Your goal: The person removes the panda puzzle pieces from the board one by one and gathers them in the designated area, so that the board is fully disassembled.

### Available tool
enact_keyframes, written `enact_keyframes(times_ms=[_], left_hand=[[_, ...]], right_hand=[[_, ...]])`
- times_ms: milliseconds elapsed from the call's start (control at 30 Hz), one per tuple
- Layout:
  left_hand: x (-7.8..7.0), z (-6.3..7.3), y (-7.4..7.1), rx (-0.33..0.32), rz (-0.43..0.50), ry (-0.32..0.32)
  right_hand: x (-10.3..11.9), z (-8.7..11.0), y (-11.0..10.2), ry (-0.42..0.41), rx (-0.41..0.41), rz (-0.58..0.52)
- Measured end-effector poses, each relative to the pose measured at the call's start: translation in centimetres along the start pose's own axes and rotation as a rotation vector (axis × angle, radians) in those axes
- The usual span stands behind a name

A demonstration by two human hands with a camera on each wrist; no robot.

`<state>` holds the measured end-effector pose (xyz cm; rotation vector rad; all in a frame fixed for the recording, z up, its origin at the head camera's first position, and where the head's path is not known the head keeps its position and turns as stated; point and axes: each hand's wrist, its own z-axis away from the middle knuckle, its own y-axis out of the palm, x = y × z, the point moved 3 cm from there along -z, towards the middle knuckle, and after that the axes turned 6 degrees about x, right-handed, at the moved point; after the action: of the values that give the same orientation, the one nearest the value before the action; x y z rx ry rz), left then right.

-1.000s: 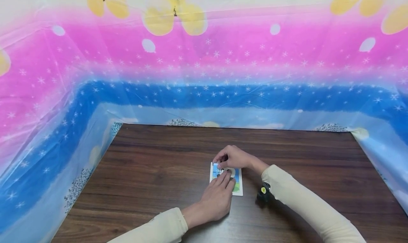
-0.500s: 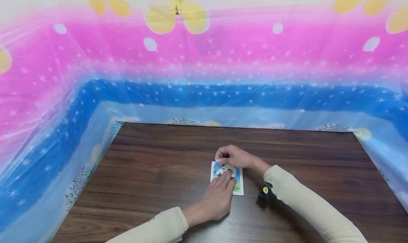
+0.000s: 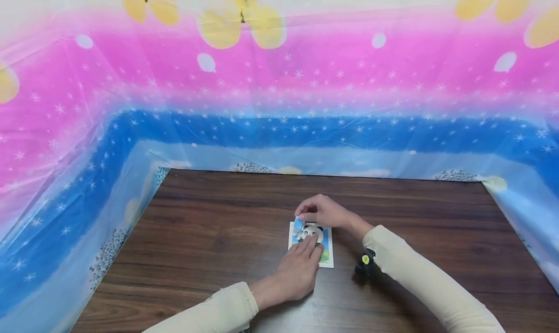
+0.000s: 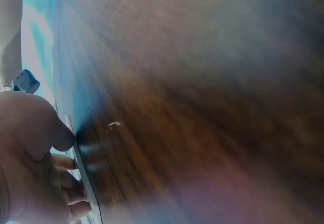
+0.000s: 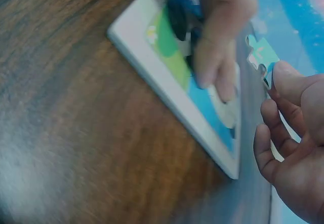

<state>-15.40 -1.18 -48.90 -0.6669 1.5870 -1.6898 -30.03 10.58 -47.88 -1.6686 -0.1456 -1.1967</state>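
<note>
A small jigsaw puzzle with a panda picture lies in a white frame on the table. My left hand rests on it, extended fingertips pressing the panda. In the left wrist view the left hand lies along the frame's edge. At the frame's far left corner, my right hand pinches a blue puzzle piece between thumb and finger. The right wrist view shows that piece raised and tilted above the frame, its knobbed edge facing away from the thumb.
Dark wood-grain table surrounds the puzzle. A pink and blue patterned cloth hangs along the back and both sides. A small black device sits at the right wrist, below the cream sleeve.
The right hand has risen slightly, and the corner puzzle piece has gone from lying flat to being tilted up out of the frame. The left hand keeps its place on the puzzle.
</note>
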Motion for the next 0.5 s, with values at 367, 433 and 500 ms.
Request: enact_keyframes(times_ms=[367, 433, 500], left_hand=[[0.0, -0.1, 0.0, 0.026, 0.004, -0.011], [0.1, 0.0, 0.0, 0.013, 0.024, -0.009], [0.1, 0.1, -0.1, -0.003, 0.038, -0.003]], right_hand=[[-0.2, 4.0, -3.7, 0.070, -0.058, 0.069], [-0.5, 5.0, -4.3, 0.079, -0.062, 0.082], [-0.9, 6.0, -4.7, 0.091, -0.065, 0.091]])
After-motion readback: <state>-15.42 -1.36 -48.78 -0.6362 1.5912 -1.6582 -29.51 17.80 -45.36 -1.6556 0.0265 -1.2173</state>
